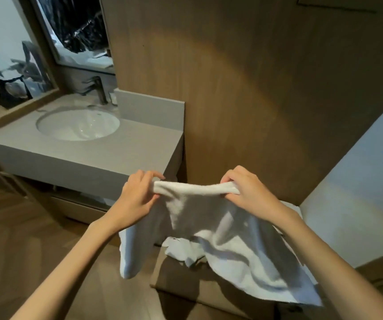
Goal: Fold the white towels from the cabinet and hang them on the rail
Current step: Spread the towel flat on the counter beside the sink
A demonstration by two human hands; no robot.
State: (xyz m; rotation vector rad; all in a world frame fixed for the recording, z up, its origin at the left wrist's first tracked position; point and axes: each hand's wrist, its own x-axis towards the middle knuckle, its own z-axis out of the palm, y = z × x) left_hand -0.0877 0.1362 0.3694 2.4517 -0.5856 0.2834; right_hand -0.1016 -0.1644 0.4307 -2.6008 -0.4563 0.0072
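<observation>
With your left hand (137, 197) and right hand (246, 192) each pinching the white towel (227, 241) near you, right of the sink (77, 124), keep its top edge taut and corners matched before folding.

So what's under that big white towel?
Under the white towel lies another crumpled white cloth on a brown surface. The towel's hanging folds hide the rest of that cloth and surface.
</observation>
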